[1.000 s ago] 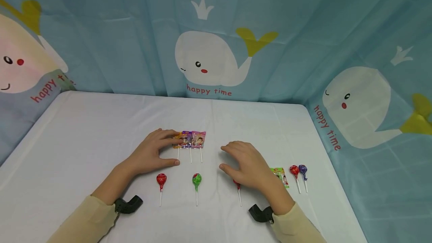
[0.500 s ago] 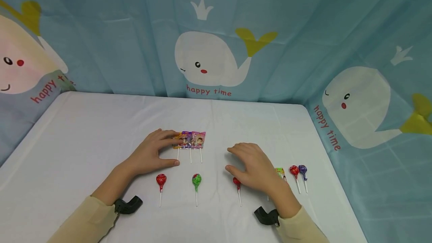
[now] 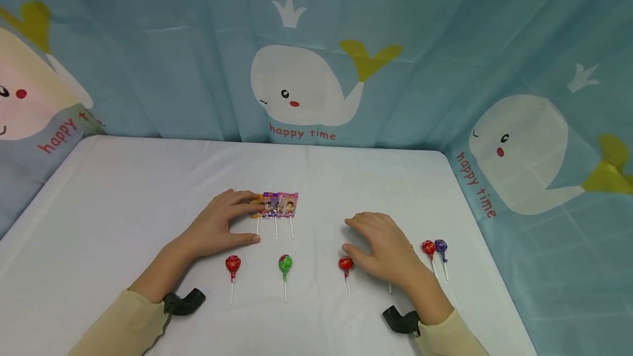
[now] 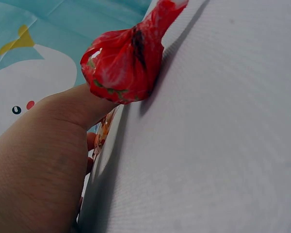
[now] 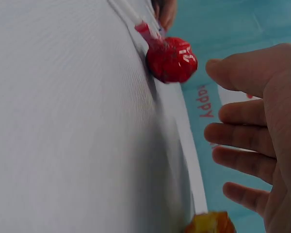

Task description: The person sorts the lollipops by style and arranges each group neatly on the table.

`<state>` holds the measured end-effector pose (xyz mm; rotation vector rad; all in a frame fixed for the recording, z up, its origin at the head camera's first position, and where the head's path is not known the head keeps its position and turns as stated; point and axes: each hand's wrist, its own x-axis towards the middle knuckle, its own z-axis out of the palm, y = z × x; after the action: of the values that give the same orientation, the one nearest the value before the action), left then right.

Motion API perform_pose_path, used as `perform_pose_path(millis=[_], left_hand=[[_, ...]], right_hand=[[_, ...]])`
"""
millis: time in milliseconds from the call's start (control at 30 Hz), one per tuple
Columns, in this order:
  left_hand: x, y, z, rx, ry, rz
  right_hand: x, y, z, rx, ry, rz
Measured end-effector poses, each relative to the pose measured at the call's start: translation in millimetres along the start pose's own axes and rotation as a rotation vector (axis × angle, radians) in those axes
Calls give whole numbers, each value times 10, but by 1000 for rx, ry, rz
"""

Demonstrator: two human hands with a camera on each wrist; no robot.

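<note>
My left hand (image 3: 217, 224) rests on the table with its fingers over the left end of a row of flat wrapped lollipops: an orange one partly covered, a purple one (image 3: 270, 203) and a pink one (image 3: 288, 205). Below its thumb lies a round red lollipop (image 3: 233, 264), large in the left wrist view (image 4: 121, 68). My right hand (image 3: 383, 246) is held above the table, fingers spread and holding nothing. Just left of its thumb lies another round red lollipop (image 3: 345, 263). In the right wrist view, a yellow-orange wrapper (image 5: 211, 224) shows under that hand.
Between the hands lies a green lollipop (image 3: 284, 263). At the right, beyond my right wrist, a red lollipop (image 3: 428, 248) and a purple lollipop (image 3: 441, 246) lie side by side. A blue whale-print curtain (image 3: 198, 70) surrounds the white table (image 3: 148, 180).
My right hand has moved right, uncovering the red lollipop beside its thumb and covering the green flat wrapper seen earlier. My left hand has stayed on the row.
</note>
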<state>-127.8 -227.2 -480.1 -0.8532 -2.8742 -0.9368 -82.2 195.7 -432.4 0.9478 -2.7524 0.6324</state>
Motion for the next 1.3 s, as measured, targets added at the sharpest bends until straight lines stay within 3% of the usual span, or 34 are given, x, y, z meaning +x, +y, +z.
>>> perform_pose_path(millis=[233,467,667,967,1300], left_hand=[[-12,-7,-8,-5,-1,-6],[-5,1,-14,-3,-9,-12],[-3,-4,-11,-3,-4,-7],[12,-10,-3,-2,-4,2],[16,-15,0,2,2,13]], right_hand=[[-129,109,-68,16,8,-7],[-254,177,-126,37,1,48],[-355,257,-167,21,20,57],[-576,365,-231,39,72,137],[-746,463,-298,10,107,122]])
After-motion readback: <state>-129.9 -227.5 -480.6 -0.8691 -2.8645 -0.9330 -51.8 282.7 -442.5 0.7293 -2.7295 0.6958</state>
